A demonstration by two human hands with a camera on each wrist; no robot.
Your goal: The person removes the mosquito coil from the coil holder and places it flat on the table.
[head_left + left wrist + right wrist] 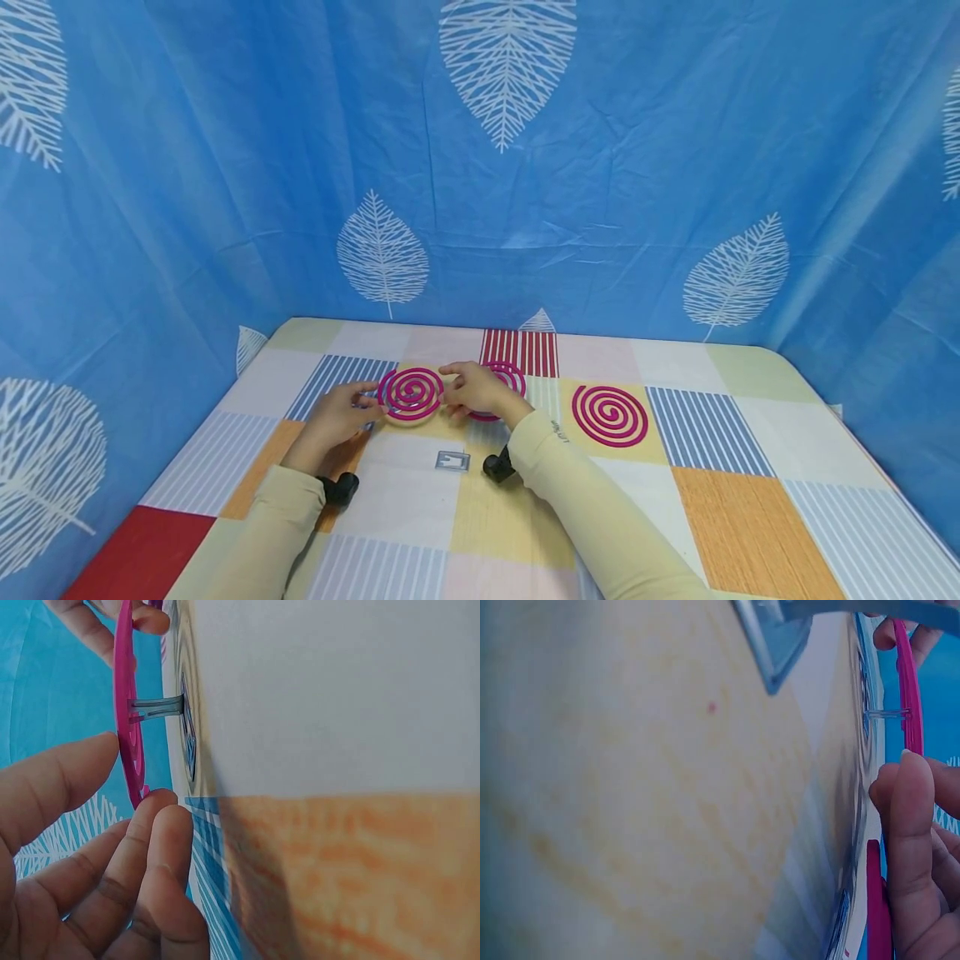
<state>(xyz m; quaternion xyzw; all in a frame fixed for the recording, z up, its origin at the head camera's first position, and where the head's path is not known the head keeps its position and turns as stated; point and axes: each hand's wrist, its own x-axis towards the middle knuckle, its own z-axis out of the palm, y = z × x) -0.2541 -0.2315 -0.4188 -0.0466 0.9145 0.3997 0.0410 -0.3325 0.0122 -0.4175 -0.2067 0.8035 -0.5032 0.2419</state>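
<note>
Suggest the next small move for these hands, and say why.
Probably ease the fingers gently off the left coil: the left hand and right hand both hold its rim, while a metal stand already seems to meet it underneath.

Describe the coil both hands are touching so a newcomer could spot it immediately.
Find the patchwork tablecloth below the blue curtain. On its far half, the magenta coil is leftmost of three in a row. Only this one is held at its rim by both the left hand and right hand.
</note>
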